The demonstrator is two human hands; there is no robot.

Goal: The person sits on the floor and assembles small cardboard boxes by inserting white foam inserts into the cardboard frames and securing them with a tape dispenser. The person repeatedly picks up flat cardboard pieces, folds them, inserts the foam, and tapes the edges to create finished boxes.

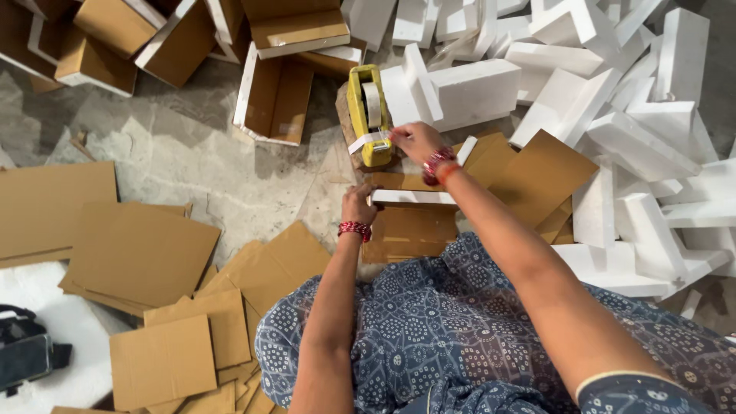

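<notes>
While left hand (358, 204) grips box (410, 197) lying crosswise, right hand (414, 140) pinches tape (366, 141).

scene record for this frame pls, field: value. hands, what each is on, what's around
left hand: grip on the left end of a flat white-edged cardboard box
right hand: pinching the tape end at a yellow tape dispenser
dispenser: upright on a brown block, just beyond the box
left side: flat cardboard sheets on the floor
right side: pile of white foam pieces
top left: open cardboard boxes
bottom left: dark bag
</notes>
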